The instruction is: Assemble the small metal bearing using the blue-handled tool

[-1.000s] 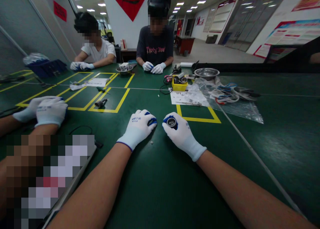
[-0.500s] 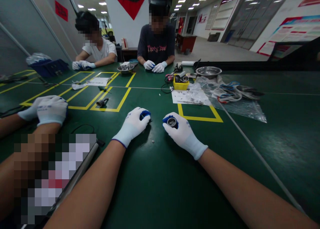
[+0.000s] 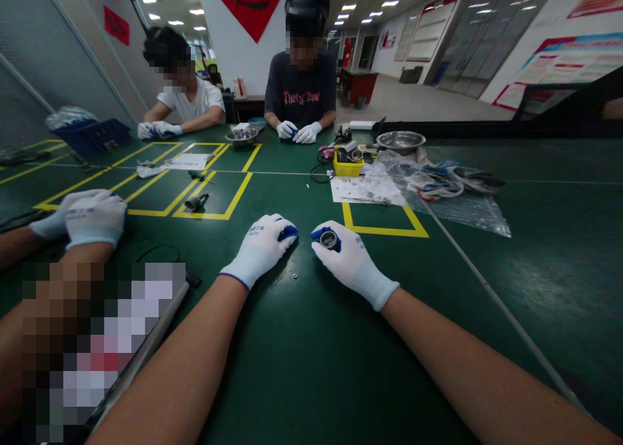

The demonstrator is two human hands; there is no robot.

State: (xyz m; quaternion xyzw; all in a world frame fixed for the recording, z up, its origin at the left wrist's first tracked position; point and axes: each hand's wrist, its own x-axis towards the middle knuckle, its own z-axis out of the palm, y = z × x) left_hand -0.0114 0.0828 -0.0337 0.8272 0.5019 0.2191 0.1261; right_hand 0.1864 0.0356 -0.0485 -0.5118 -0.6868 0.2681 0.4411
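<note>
My right hand [image 3: 351, 258], in a white glove with blue palm, is closed around a round grey metal part [image 3: 329, 240], its hollow ribbed end facing up. My left hand [image 3: 265, 242], gloved the same way, rests on the green table with fingers curled down and together. Its fingertips hide whatever they pinch. Between the hands and nearer to me lies a tiny nut-like ring [image 3: 294, 276], touched by neither hand.
A yellow bin [image 3: 348, 168] of parts stands beyond my right hand, near a plastic bag [image 3: 479, 213] with cables and a metal bowl [image 3: 401, 141]. A dark cylindrical part [image 3: 196, 202] lies to the left. A co-worker's gloved hands [image 3: 95, 218] are at far left; two people sit opposite.
My left fingers have turned down toward the table, covering the small dark thing that showed at their tips. The right hand still holds the round part. The view has shifted slightly.
</note>
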